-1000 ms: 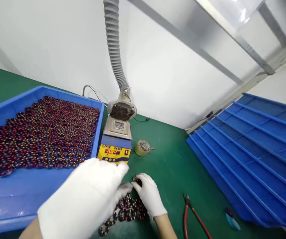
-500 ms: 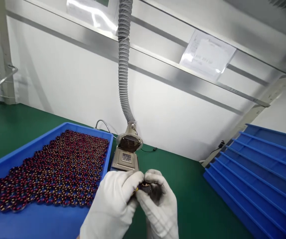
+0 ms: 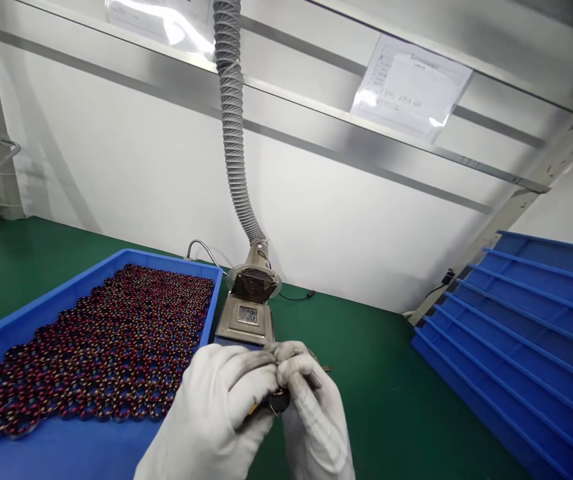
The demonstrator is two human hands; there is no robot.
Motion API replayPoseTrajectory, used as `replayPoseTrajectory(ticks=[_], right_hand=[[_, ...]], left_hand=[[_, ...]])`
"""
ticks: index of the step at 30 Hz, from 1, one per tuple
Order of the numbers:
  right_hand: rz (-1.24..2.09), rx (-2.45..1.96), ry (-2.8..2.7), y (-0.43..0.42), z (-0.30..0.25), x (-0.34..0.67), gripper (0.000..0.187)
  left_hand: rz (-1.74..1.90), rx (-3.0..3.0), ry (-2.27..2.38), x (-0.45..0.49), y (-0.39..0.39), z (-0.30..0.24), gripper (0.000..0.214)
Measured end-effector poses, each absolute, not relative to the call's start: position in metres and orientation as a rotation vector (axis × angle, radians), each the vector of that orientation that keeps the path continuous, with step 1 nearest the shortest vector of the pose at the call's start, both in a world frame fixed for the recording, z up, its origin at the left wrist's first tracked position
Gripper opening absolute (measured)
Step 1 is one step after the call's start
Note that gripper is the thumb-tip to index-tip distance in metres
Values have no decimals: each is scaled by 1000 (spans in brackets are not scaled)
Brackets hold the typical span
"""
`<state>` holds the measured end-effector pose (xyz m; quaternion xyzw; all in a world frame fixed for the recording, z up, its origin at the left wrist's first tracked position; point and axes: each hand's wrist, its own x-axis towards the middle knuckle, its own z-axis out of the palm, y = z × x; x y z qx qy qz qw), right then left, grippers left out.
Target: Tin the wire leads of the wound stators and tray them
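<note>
Both my hands wear white gloves and meet low in the middle of the view. My left hand and my right hand pinch together on one small dark wound coil ring, held up in front of the solder pot. Most of the ring is hidden by my fingers. To the left lies a blue tray with several rows of red-and-copper coil rings.
A grey ribbed fume hose drops to a small fan hood over the solder pot. Stacked blue trays lean at the right. Green bench mat, white wall behind, a posted sheet above.
The view has tipped up from the bench. My hands lifted one ring off the loose pile on the mat and now hold it together, slightly lower than half a second ago.
</note>
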<state>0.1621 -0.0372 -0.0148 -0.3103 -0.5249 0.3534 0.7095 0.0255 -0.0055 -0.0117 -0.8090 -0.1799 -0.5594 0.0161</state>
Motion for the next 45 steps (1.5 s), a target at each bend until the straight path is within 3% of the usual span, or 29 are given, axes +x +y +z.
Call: replayPoseTrajectory(ticks=[3, 6, 14, 16, 20, 23, 30, 37, 41, 45], right_hand=[[933, -610, -941, -35, -16, 159, 17], [816, -697, -962, -35, -21, 159, 12], [900, -879, -1054, -31, -28, 147, 45], [980, -810, -977, -31, -27, 147, 43], [1235, -657, -820, -29, -25, 148, 31], [1347, -594, -753, -28, -26, 145, 29], [1442, -562, -717, -33, -29, 143, 24], [1402, -487, -649, -31, -31, 141, 19], [1403, -433, -622, -30, -31, 138, 18], [1440, -486, -644, -33, -30, 136, 22]], left_hand=[[-1728, -2414, -581, 25, -8, -7, 19], [-1716, -2344, -671, 23, -7, -8, 18], [-1712, -2358, -743, 22, 1, -13, 21], [-1736, -2470, -795, 21, 1, -14, 18], [-1824, -2815, -846, 14, 5, -12, 34], [-1887, -2974, -833, 10, 8, -11, 19], [-2630, -2679, -1194, 6, 6, -6, 13], [-1987, -3054, -1175, 12, 5, -7, 29], [-2052, -2946, -1023, 17, 4, -16, 20], [-2481, -2825, -1112, 14, 3, -13, 13]])
